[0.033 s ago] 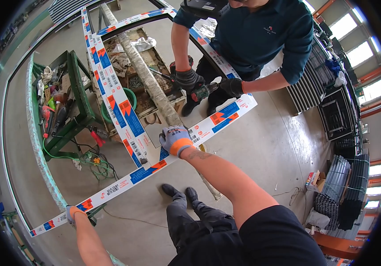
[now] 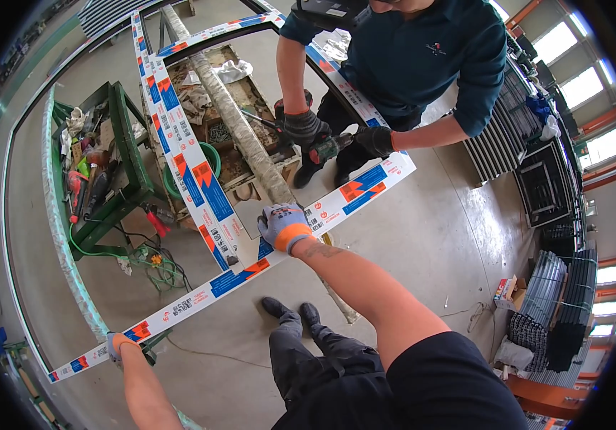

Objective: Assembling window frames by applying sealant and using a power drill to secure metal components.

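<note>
A large metal window or door frame (image 2: 193,304), its rails wrapped in white film with blue and orange print, lies across padded supports. My left hand (image 2: 119,345), in a grey and orange glove, is closed round its near rail at the lower left; the fingertips are partly hidden. Gloved alike, my right hand (image 2: 284,225) is curled over the same rail near the middle, close to where an upright bar (image 2: 197,172) meets it. Across the frame a co-worker in dark gloves (image 2: 304,129) holds a green and black power drill (image 2: 328,147) over the far side.
To the left stands a green metal cart (image 2: 132,154) filled with hand tools. Cables (image 2: 168,269) lie on the floor beneath it. A wrapped support bar (image 2: 240,136) and a wooden bench (image 2: 215,93) are under the frame. Bundled profiles (image 2: 541,294) stack up at right.
</note>
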A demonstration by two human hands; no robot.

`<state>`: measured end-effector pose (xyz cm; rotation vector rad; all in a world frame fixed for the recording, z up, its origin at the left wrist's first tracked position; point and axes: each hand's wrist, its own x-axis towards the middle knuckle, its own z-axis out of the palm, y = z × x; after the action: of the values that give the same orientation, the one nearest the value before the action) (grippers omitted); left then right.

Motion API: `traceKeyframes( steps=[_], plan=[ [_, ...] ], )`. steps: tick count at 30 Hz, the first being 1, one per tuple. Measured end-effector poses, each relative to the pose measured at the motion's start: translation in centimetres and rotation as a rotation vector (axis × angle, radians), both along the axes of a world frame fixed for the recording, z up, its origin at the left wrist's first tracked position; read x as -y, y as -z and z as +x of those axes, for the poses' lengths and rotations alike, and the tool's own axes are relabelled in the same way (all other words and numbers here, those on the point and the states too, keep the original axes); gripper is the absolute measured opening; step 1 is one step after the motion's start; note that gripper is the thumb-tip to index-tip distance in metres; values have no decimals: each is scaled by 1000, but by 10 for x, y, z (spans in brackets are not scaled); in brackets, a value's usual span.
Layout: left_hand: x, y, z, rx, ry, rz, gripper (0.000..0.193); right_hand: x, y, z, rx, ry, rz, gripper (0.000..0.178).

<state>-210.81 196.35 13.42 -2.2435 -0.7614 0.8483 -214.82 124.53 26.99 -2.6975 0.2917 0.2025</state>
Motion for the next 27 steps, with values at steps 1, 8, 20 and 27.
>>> traceKeyframes(
  steps=[1, 8, 20, 27],
  plan=[
    [51, 17, 7, 477, -360, -169, 41, 14, 7, -6, -28, 24, -44, 35],
    [144, -45, 10, 971, -763, -303, 42, 27, 7, -11, -45, 44, -61, 35],
    [57, 28, 18, -93, 97, 128, 25, 20, 6, -9, -37, 27, -64, 35],
    [68, 10, 19, 406, -291, -95, 32, 23, 4, -9, -40, 36, -59, 35]
  ],
)
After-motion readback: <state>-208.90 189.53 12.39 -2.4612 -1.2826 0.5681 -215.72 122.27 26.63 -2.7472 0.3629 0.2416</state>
